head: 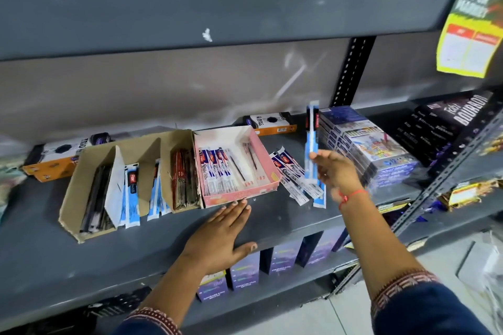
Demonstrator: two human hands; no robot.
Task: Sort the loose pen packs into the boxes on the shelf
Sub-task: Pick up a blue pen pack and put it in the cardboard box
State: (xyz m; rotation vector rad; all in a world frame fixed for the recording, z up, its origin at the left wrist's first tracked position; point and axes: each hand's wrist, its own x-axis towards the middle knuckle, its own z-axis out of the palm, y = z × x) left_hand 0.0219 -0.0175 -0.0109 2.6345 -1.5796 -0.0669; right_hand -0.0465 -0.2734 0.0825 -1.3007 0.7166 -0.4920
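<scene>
My right hand (336, 171) holds a light blue pen pack (312, 139) upright above the shelf, just right of the pink box. Several loose white-and-blue pen packs (292, 175) lie in a heap on the grey shelf (272, 220) under that hand. The pink box (255, 187) holds several similar packs. Left of it, a brown cardboard box (81, 185) with dividers holds black, blue and red packs in separate compartments. My left hand (220, 236) lies flat on the shelf, fingers spread, its fingertips touching the pink box's front edge.
Orange and black boxes (54, 158) stand behind the cardboard box, and one more (272, 124) behind the pink box. Stacked blue boxes (364, 144) sit close to my right hand. Dark biscuit packs (446, 122) are further right. A yellow sign (471, 35) hangs above.
</scene>
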